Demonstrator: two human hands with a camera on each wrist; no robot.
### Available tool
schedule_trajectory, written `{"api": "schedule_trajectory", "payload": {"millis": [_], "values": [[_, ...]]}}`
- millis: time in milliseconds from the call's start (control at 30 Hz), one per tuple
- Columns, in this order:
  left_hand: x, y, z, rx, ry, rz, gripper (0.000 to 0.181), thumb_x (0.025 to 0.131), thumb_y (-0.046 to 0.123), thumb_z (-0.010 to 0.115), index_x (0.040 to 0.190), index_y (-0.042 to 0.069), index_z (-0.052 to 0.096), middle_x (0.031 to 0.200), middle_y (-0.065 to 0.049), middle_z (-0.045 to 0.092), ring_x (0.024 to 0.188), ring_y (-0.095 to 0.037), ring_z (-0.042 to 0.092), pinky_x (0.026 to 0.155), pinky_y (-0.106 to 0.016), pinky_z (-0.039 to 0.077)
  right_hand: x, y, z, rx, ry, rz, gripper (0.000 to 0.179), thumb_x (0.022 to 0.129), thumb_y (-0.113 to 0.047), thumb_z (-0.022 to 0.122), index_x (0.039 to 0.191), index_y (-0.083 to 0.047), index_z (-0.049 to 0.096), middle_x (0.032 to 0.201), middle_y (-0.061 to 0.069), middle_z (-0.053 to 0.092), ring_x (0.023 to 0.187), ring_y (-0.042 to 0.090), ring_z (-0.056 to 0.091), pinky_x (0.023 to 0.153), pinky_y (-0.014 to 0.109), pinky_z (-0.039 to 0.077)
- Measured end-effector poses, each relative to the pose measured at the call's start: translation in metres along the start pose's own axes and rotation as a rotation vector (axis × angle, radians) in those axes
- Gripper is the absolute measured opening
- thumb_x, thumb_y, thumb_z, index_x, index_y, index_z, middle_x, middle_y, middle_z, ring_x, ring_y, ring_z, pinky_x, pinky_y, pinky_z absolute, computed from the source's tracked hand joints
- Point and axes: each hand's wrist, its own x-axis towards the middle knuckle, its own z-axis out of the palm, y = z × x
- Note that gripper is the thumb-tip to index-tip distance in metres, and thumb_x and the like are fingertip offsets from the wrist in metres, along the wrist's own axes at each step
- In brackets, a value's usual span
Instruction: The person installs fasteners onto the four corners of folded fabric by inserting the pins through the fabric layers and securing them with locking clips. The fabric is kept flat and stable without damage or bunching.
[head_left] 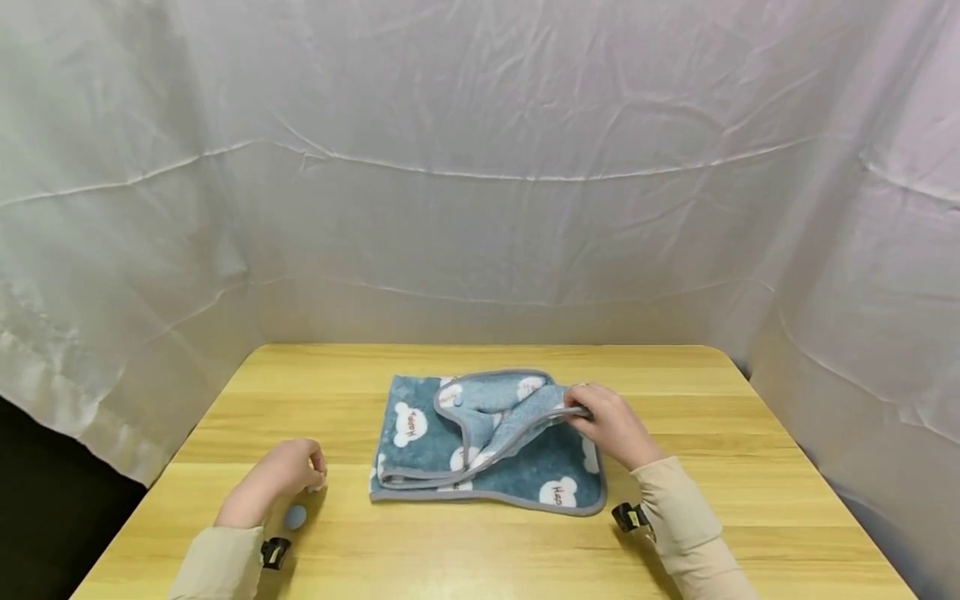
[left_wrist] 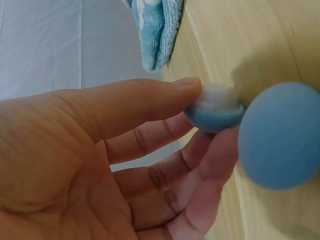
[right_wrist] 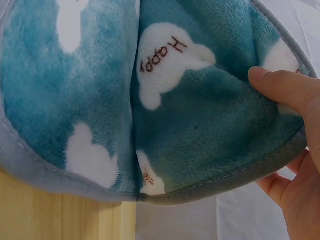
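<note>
One small blue-and-white round piece (left_wrist: 215,115) sits pinched between the thumb and fingers of the left hand (head_left: 281,473), at the left of the wooden table (head_left: 480,550); we see a blue disc (head_left: 295,517) lying beside that hand. To their right we find the teal fleece blanket (head_left: 487,427) with white bear-head prints (head_left: 410,423), partly folded mid-table, its upper layer lifted by the grey-trimmed edge that the right hand (head_left: 611,423) grips.
</note>
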Motion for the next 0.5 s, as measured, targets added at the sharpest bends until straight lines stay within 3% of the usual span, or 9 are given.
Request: {"api": "schedule_trajectory", "payload": {"millis": [200, 500], "values": [[0.0003, 0.0024, 0.0022, -0.027, -0.017, -0.015, 0.015, 0.080, 0.000, 0.069, 0.077, 0.006, 0.056, 0.066, -0.004, 0.058, 0.056, -0.016, 0.051, 0.054, -0.028, 0.042, 0.0002, 0.0001, -0.0005, -0.012, -0.003, 0.010, 0.025, 0.077, -0.006, 0.081, 0.085, -0.017, 0.060, 0.079, -0.006, 0.061, 0.074, 0.007, 0.057, 0.064, 0.025, 0.053], [0.0009, 0.0047, 0.0020, -0.022, 0.026, -0.005, 0.009, 0.081, 0.000, 0.062, 0.077, 0.006, 0.056, 0.066, -0.004, 0.053, 0.055, -0.015, 0.046, 0.053, -0.028, 0.038, 0.0000, 0.0007, -0.0010, -0.007, -0.006, 0.009, 0.024, 0.077, -0.006, 0.080, 0.085, -0.017, 0.060, 0.080, -0.005, 0.063, 0.074, 0.008, 0.057, 0.064, 0.026, 0.052]]}}
